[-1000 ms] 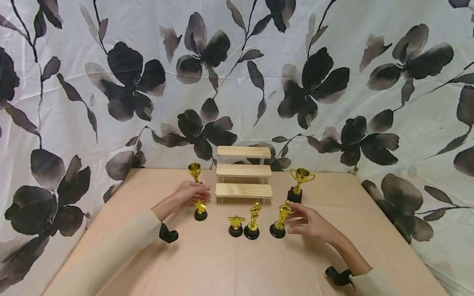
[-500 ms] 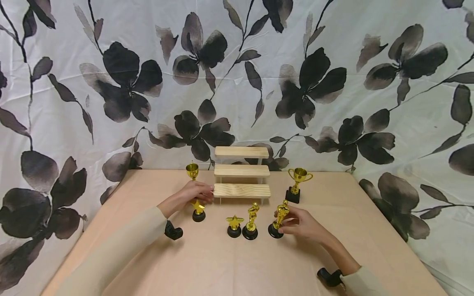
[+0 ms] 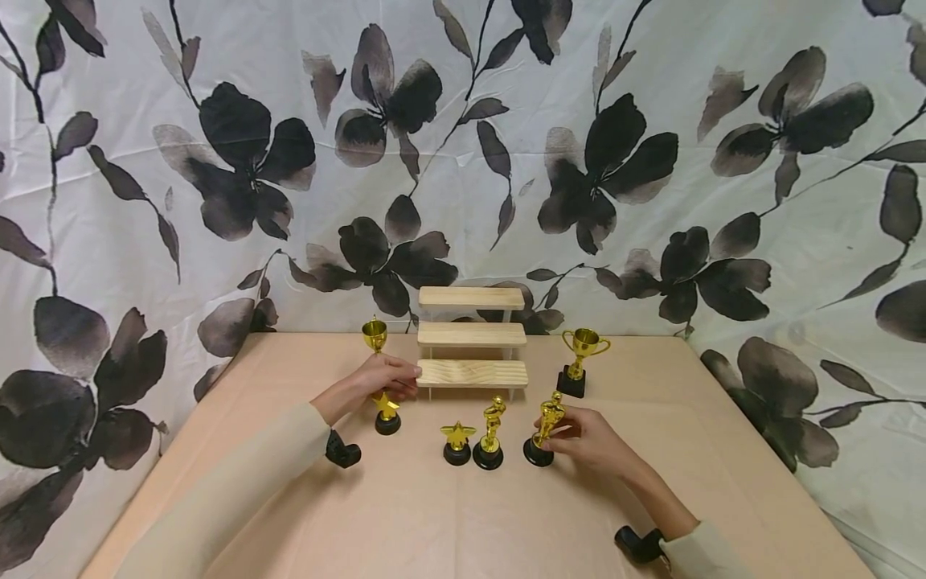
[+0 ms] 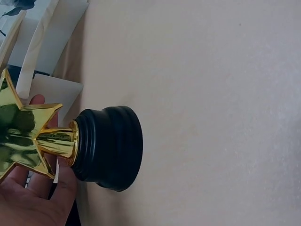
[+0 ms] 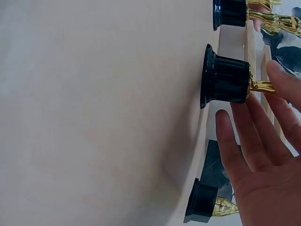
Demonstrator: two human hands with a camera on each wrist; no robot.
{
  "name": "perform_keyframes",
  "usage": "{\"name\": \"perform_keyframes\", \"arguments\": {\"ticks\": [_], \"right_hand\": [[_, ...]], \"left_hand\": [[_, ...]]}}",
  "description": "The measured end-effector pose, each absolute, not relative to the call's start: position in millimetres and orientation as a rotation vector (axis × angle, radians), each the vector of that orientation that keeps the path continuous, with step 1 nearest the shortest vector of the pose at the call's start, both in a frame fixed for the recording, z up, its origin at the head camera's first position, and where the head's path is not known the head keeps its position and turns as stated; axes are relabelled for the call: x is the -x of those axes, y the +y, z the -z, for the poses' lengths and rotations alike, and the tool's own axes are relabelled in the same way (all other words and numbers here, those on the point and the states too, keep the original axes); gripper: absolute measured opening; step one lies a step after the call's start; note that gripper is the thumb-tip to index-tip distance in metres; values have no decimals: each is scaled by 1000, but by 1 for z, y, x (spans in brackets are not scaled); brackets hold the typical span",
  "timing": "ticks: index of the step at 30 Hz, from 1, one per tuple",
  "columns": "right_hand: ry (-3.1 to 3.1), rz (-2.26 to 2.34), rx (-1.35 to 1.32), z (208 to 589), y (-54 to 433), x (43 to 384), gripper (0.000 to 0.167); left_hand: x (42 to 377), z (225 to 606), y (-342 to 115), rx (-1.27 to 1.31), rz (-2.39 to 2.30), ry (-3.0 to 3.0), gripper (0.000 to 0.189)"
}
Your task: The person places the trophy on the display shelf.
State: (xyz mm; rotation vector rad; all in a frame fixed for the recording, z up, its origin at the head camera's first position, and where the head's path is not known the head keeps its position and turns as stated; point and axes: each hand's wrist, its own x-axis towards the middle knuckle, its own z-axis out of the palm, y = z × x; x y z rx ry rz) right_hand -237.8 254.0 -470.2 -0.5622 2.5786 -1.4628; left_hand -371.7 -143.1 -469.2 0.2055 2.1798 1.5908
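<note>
My right hand (image 3: 592, 441) holds a gold figure statuette (image 3: 550, 418) on a round black base, thumb in front and fingers behind. In the right wrist view that statuette's base (image 5: 225, 77) shows upright on the table. My left hand (image 3: 379, 375) is at the left end of a three-tier wooden display stand (image 3: 473, 372), fingertips right at the lowest shelf's edge. A gold star trophy (image 3: 387, 408) stands in front of this hand; in the left wrist view its black base (image 4: 110, 148) is close and partly covers the fingers.
A second star trophy (image 3: 457, 438) and another figure statuette (image 3: 490, 438) stand side by side before the stand. A gold cup (image 3: 374, 334) is behind my left hand, and a two-handled cup (image 3: 584, 346) stands right of the stand. A floral cloth (image 3: 506, 201) hangs behind the table.
My left hand has moved slightly right to the lowest shelf's edge. My right hand has closed in around the statuette from the right. The trophies stay in place.
</note>
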Motion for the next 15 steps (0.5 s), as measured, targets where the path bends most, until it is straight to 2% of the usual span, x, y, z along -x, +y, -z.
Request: {"name": "perform_keyframes", "arguments": {"ticks": [3,9,15], "right_hand": [[2583,1469,534,470,253,238,34],[2618,1453,539,472,253,239,19],[2679,1415,543,475,254,240,15]], "left_hand": [[372,470,-142,-203,-1592,2191,41],[371,471,-139,-171,-1593,2180,42],[370,469,-139,-148,-1584,2172,43]]}}
